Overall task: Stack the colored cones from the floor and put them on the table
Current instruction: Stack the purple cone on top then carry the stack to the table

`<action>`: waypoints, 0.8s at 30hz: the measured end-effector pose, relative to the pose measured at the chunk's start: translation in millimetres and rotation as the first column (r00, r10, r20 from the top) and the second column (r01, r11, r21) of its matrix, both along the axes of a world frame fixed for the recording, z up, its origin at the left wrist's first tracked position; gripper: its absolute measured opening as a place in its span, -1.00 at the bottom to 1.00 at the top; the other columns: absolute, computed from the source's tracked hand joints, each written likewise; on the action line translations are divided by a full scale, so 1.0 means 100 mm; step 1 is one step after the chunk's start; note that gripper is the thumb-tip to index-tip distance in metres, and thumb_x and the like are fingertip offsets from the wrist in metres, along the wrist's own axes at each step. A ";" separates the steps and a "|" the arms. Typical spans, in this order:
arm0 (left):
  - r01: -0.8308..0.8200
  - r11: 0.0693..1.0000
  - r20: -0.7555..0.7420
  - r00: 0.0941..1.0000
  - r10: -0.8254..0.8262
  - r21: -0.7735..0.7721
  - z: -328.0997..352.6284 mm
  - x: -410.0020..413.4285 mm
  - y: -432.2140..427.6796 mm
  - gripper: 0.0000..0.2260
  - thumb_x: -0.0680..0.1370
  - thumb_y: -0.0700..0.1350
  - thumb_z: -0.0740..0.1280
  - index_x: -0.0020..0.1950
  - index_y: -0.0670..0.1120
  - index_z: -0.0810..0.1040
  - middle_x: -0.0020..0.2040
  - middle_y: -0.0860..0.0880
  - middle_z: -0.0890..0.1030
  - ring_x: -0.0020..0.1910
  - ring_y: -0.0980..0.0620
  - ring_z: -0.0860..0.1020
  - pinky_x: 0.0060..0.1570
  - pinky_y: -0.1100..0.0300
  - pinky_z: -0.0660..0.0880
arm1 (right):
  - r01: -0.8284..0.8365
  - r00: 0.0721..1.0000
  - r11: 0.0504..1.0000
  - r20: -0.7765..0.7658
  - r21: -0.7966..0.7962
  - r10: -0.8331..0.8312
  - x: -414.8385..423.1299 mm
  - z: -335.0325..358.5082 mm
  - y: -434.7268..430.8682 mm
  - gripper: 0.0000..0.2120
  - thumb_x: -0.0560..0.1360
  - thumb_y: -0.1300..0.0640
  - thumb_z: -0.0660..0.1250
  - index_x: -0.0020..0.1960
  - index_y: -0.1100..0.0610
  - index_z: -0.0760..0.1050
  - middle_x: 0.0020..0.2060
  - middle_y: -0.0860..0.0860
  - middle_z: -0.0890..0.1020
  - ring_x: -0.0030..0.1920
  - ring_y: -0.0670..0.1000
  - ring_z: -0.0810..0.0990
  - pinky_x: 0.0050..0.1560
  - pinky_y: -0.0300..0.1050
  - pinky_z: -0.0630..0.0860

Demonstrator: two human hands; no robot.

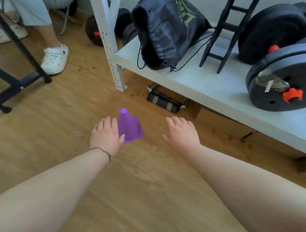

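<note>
A small purple cone (129, 126) stands upright on the wooden floor in the middle of the view. My left hand (106, 135) is right beside it on its left, fingers spread, the thumb overlapping the cone's base; whether it touches is unclear. My right hand (182, 131) hovers open over the floor a short way to the cone's right, holding nothing. No other cones are visible.
A white shelf rack (201, 85) runs along the right with a dark drawstring bag (165, 29), a black stand (222, 28) and weight plates (279, 86). A black-and-gold object (164, 101) lies under it. A seated person's shoe (55, 58) and black frame legs (12, 85) are at upper left.
</note>
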State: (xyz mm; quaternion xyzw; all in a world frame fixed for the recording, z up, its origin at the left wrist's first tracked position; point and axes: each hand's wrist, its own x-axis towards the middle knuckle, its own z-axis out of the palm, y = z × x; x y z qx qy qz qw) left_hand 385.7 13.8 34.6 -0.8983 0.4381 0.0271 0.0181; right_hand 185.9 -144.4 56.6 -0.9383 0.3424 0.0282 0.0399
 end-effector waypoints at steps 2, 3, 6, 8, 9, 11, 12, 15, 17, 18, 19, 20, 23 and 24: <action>-0.021 1.000 -0.024 0.999 0.022 0.018 -0.19 0.14 0.00 -0.40 0.45 0.08 0.38 0.38 -0.19 0.32 0.37 -0.21 0.41 0.35 -0.21 0.39 0.24 -0.10 0.39 | -0.037 0.999 0.999 -0.019 0.022 0.037 0.26 -0.16 -0.02 -0.51 0.53 -0.13 0.24 0.38 0.08 0.34 0.28 0.04 0.53 0.26 0.13 0.49 0.19 0.06 0.44; -0.027 0.999 -0.033 0.999 0.028 0.032 -0.26 0.20 -0.02 -0.41 0.45 0.07 0.38 0.38 -0.18 0.32 0.36 -0.20 0.41 0.34 -0.21 0.39 0.23 -0.09 0.39 | -0.051 0.998 0.998 -0.029 0.036 0.052 0.39 -0.23 -0.03 -0.53 0.53 -0.11 0.24 0.36 0.08 0.36 0.25 0.05 0.53 0.24 0.13 0.50 0.16 0.06 0.44; -0.025 0.996 -0.071 0.997 0.031 0.082 -0.45 0.37 -0.11 -0.46 0.47 0.07 0.35 0.34 -0.16 0.32 0.31 -0.17 0.43 0.28 -0.19 0.43 0.18 -0.05 0.41 | -0.086 0.994 0.992 -0.065 0.090 0.092 0.77 -0.38 -0.06 -0.64 0.52 -0.02 0.24 0.27 0.10 0.40 0.16 0.06 0.56 0.15 0.15 0.51 0.05 0.03 0.40; -0.020 0.995 -0.135 0.990 0.034 0.100 -0.54 0.44 -0.19 -0.50 0.49 0.05 0.34 0.32 -0.16 0.31 0.27 -0.17 0.44 0.24 -0.20 0.46 0.14 -0.05 0.42 | -0.099 0.987 0.981 -0.106 0.165 0.117 0.98 -0.45 -0.08 -0.67 0.52 0.01 0.23 0.25 0.09 0.40 0.10 0.06 0.56 0.13 0.16 0.51 0.06 0.04 0.37; -0.009 0.994 -0.175 0.984 0.028 0.107 -0.58 0.47 -0.23 -0.50 0.50 0.04 0.34 0.34 -0.15 0.30 0.26 -0.18 0.44 0.23 -0.22 0.47 0.14 -0.06 0.43 | -0.097 0.983 0.972 -0.135 0.213 0.127 1.08 -0.49 -0.09 -0.65 0.52 0.02 0.23 0.28 0.09 0.39 0.10 0.07 0.55 0.14 0.16 0.51 0.11 0.07 0.37; 0.028 0.993 -0.257 0.966 0.003 0.115 -0.65 0.52 -0.29 -0.49 0.52 0.01 0.32 0.38 -0.15 0.27 0.27 -0.19 0.43 0.22 -0.24 0.49 0.14 -0.08 0.46 | -0.083 0.972 0.955 -0.187 0.286 0.140 1.25 -0.56 -0.12 -0.56 0.51 0.04 0.22 0.37 0.07 0.33 0.14 0.08 0.54 0.19 0.18 0.50 0.21 0.11 0.37; 0.043 0.992 -0.291 0.957 -0.007 0.120 -0.69 0.54 -0.31 -0.49 0.52 -0.01 0.32 0.40 -0.16 0.25 0.28 -0.20 0.42 0.23 -0.25 0.49 0.15 -0.09 0.47 | -0.081 0.969 0.951 -0.200 0.299 0.145 1.31 -0.59 -0.14 -0.52 0.51 0.06 0.22 0.42 0.06 0.29 0.17 0.09 0.53 0.20 0.19 0.50 0.20 0.11 0.37; 0.024 0.990 -0.396 0.918 0.033 0.138 -0.80 0.61 -0.33 -0.47 0.54 -0.06 0.31 0.44 -0.16 0.19 0.31 -0.24 0.43 0.23 -0.29 0.50 0.16 -0.12 0.48 | -0.083 0.965 0.945 -0.212 0.318 0.156 1.43 -0.74 -0.20 -0.47 0.53 0.08 0.24 0.48 0.06 0.22 0.19 0.11 0.52 0.20 0.20 0.51 0.08 0.05 0.39; -0.021 0.992 -0.477 0.876 0.077 0.122 -0.85 0.63 -0.35 -0.47 0.54 -0.10 0.31 0.44 -0.14 0.19 0.31 -0.25 0.45 0.22 -0.28 0.51 0.16 -0.10 0.48 | -0.064 0.963 0.917 -0.216 0.393 0.159 1.46 -0.84 -0.23 -0.40 0.56 0.06 0.25 0.54 0.05 0.13 0.22 0.13 0.50 0.21 0.21 0.52 0.01 0.02 0.43; -0.043 0.994 -0.505 0.858 0.090 0.104 -0.86 0.64 -0.36 -0.48 0.54 -0.12 0.31 0.43 -0.15 0.19 0.32 -0.24 0.46 0.22 -0.27 0.52 0.16 -0.08 0.48 | -0.052 0.966 0.897 -0.206 0.439 0.156 1.46 -0.88 -0.24 -0.37 0.57 0.06 0.25 0.56 0.04 0.09 0.23 0.15 0.51 0.21 0.21 0.52 -0.02 0.00 0.43; -0.066 0.994 -0.523 0.847 0.099 0.082 -0.87 0.63 -0.38 -0.49 0.54 -0.14 0.31 0.43 -0.15 0.20 0.32 -0.23 0.47 0.23 -0.27 0.52 0.16 -0.05 0.48 | -0.041 0.972 0.880 -0.185 0.474 0.145 1.46 -0.92 -0.24 -0.36 0.58 0.06 0.25 0.57 0.04 0.06 0.23 0.17 0.52 0.20 0.22 0.53 -0.04 -0.03 0.42; -0.086 0.994 -0.532 0.840 0.105 0.060 -0.88 0.62 -0.40 -0.50 0.54 -0.16 0.31 0.42 -0.16 0.22 0.32 -0.22 0.48 0.23 -0.26 0.51 0.15 -0.01 0.47 | -0.033 0.979 0.867 -0.157 0.497 0.127 1.44 -0.94 -0.23 -0.37 0.58 0.07 0.24 0.58 0.05 0.06 0.23 0.18 0.53 0.19 0.23 0.53 -0.05 -0.05 0.41; -0.105 0.993 -0.551 0.827 0.114 0.048 -0.89 0.56 -0.45 -0.56 0.55 -0.20 0.27 0.41 -0.16 0.24 0.30 -0.21 0.51 0.22 -0.26 0.52 0.11 0.00 0.45 | -0.013 0.994 0.844 -0.087 0.536 0.070 1.31 -0.98 -0.21 -0.42 0.59 0.15 0.19 0.57 0.05 0.11 0.23 0.18 0.55 0.17 0.23 0.55 -0.04 -0.06 0.43; -0.092 0.994 -0.557 0.824 0.107 0.056 -0.88 0.52 -0.47 -0.57 0.56 -0.21 0.24 0.40 -0.16 0.24 0.30 -0.21 0.51 0.22 -0.27 0.52 0.11 -0.02 0.46 | -0.008 0.996 0.835 -0.072 0.550 0.058 1.24 -0.99 -0.22 -0.44 0.59 0.19 0.16 0.56 0.05 0.12 0.24 0.18 0.55 0.17 0.23 0.55 -0.01 -0.05 0.46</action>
